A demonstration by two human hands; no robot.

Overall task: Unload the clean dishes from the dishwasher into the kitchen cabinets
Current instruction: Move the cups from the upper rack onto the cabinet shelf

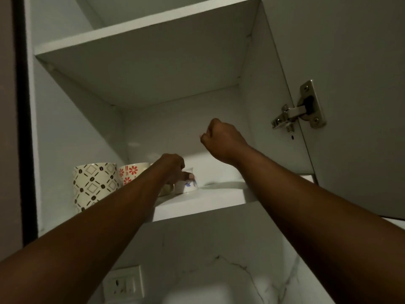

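Observation:
I look up into an open white wall cabinet. On its lowest shelf (203, 205) stand a cream mug with a dark diamond pattern (94, 185) and, behind it, a cream mug with red flowers (131, 172). To their right my left hand (173, 170) grips a small white cup with a blue motif (188, 185) that sits on the shelf; my forearm hides part of it. My right hand (221, 139) is raised above the shelf's right half, its fingers curled into a fist with nothing in it.
The cabinet door (350, 62) stands open at the right, with a metal hinge (300, 110). Another shelf (142, 47) spans the cabinet above. Below the cabinet are a marbled wall and a white wall socket (123, 284).

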